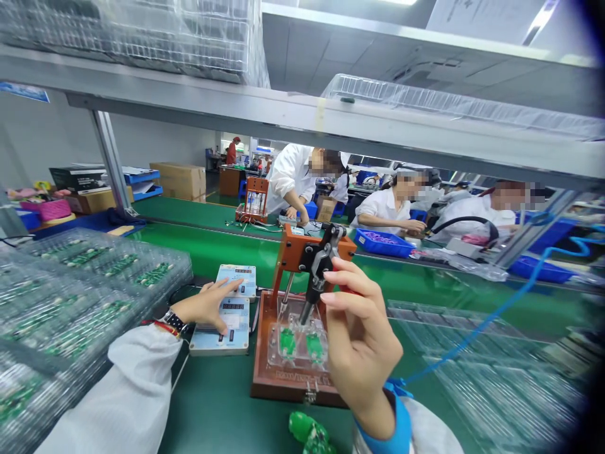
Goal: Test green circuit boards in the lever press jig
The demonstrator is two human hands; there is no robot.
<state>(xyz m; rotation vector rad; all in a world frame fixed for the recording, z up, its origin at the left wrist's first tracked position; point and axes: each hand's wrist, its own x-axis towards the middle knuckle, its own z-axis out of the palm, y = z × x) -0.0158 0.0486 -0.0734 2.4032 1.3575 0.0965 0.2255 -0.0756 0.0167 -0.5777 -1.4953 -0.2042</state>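
My left hand (208, 307) lies with fingers spread over two pale blue boxes with digital displays, the front one (236, 337) and the rear one (248, 275). My right hand (362, 334) is curled round the red handle (348, 289) of a black toggle clamp (326, 258). The clamp sits on an orange-framed test fixture (295, 246) with a brown base (269, 386). Two small green circuit boards, left (287, 342) and right (314, 347), lie in the fixture's clear plate under the clamp. My right fingers partly hide the handle.
Stacked clear trays with green boards (155, 272) stand at left; more clear trays (510, 384) lie at right. A green object (302, 425) is at the front edge. A blue cable (491, 321) crosses the right side. A shelf (293, 116) hangs overhead; people work beyond.
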